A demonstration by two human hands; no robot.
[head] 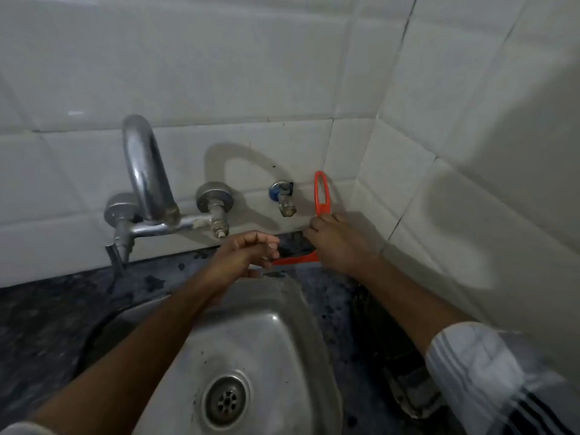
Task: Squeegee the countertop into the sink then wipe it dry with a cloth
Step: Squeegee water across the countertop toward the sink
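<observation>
Two hands work behind the sink [282, 309]. Right hand [339, 243] has its grip closed around the orange squeegee [320, 196], handle upright against the wall, blade lying leftward along the wet desk [332, 296] toward the loosely curled, empty left hand [248, 255].
</observation>
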